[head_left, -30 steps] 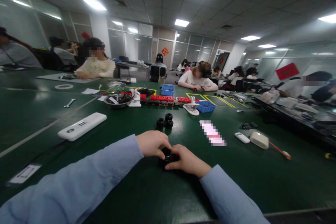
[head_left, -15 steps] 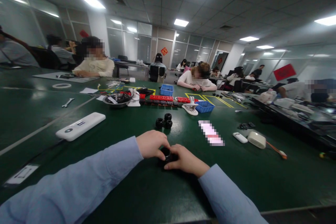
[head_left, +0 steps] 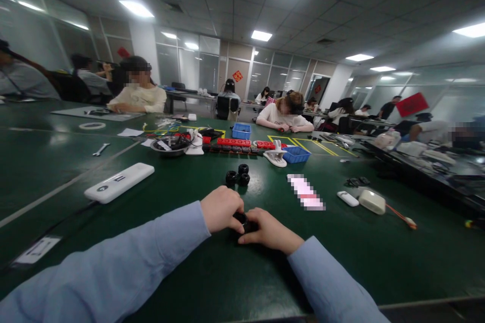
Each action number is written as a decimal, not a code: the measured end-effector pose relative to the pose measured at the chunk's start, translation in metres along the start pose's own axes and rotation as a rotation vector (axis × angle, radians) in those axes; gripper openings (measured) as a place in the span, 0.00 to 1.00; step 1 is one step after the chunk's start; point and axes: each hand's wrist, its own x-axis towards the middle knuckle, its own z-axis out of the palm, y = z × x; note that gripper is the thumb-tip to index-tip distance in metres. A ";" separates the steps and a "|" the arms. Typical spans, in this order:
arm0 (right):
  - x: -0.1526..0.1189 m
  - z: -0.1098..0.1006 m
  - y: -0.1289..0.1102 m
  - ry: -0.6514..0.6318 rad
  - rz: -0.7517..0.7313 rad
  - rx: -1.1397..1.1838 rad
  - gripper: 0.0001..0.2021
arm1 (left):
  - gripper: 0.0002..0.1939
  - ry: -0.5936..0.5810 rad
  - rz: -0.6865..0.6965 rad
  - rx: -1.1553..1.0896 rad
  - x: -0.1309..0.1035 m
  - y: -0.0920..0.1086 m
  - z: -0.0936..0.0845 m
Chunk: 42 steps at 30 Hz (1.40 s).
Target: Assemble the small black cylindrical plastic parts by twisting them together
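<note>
Both hands meet around a small round black part [head_left: 241,219] low over the green table [head_left: 212,282]. My left hand [head_left: 223,209] comes from the left, its thumb and fingers closed on the part's upper left side. From the right, my right hand [head_left: 267,230] grips the same part between thumb and fingers. Much of the part is covered by the fingers. Just beyond my hands, three black wheel-like pieces [head_left: 238,176] stand in a tight group.
A white power bank [head_left: 119,183] and a wrench [head_left: 101,149] lie left. Farther back are a metal bowl [head_left: 170,151], red strips [head_left: 234,142] and a blue bin [head_left: 296,155]. Right are a phone [head_left: 306,192] and a cream case [head_left: 372,202]. A person [head_left: 284,112] sits opposite.
My left hand has shifted slightly to the right, its thumb now farther over the black part. My right hand has barely moved, and the view has shifted a little.
</note>
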 end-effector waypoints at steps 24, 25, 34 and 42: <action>0.000 0.000 -0.004 0.033 0.015 -0.025 0.13 | 0.38 0.160 -0.226 0.177 -0.003 0.012 0.010; -0.001 0.000 -0.003 0.039 0.018 -0.012 0.14 | 0.35 0.157 -0.204 0.150 -0.003 0.009 0.008; 0.000 -0.001 -0.004 0.016 -0.016 0.016 0.15 | 0.19 0.035 0.263 -0.115 0.000 -0.024 0.000; -0.002 -0.002 -0.006 0.010 0.005 -0.001 0.22 | 0.18 -0.102 0.338 -0.114 0.006 -0.025 -0.001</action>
